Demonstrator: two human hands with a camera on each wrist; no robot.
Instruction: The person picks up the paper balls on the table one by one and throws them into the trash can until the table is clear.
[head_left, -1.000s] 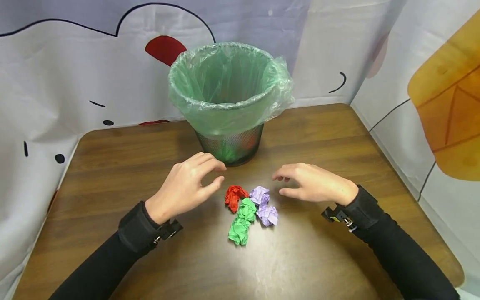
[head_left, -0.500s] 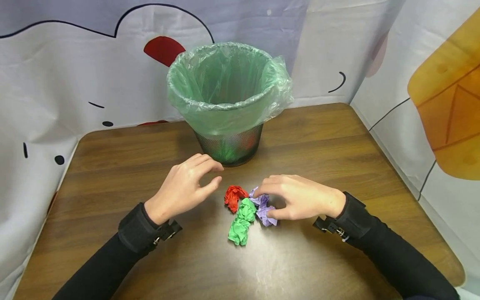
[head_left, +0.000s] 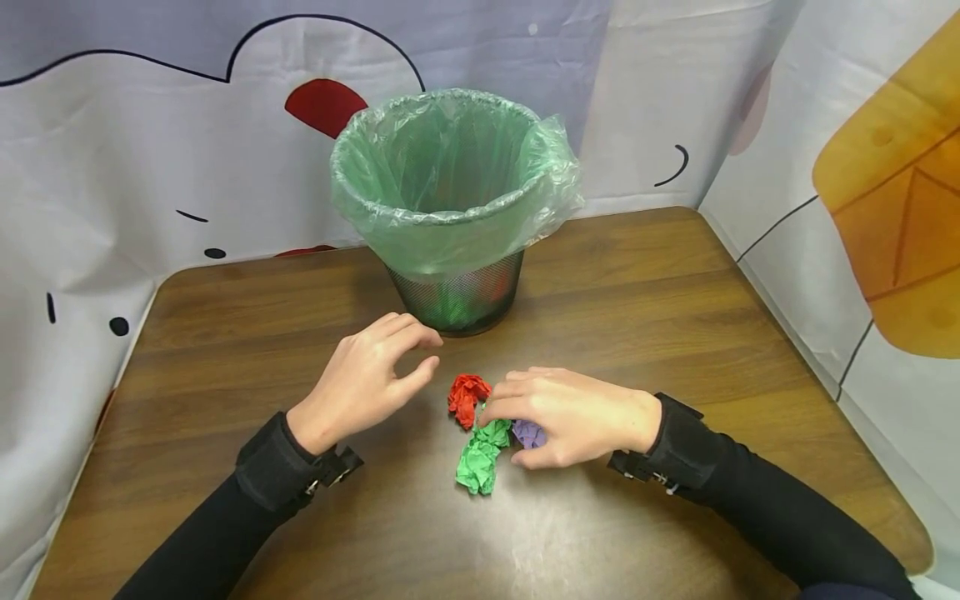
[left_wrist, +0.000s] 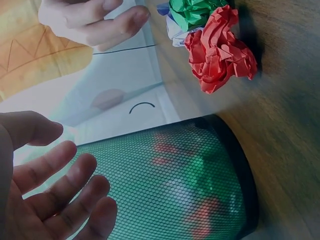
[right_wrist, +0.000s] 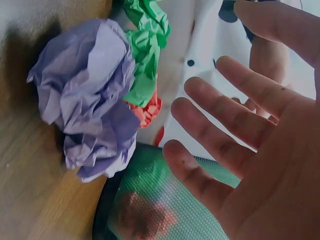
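Observation:
Crumpled paper lies in a small cluster on the table: a red paper ball, green crumpled paper and purple crumpled paper. My right hand hovers over the purple paper and hides much of it in the head view. Its fingers are spread and hold nothing, apart from the purple paper in the right wrist view. To the left of the red ball, my left hand is held above the table, fingers loosely bent around air. The left wrist view has the red paper ball beyond its fingertips.
Behind the cluster stands a mesh wastebasket lined with a green plastic bag. Red, green and pale shapes show through its mesh. A printed cloth hangs behind the wooden table.
My right hand has moved left and nearer to me, from beside the cluster to over the purple paper. My left hand stays almost where it was.

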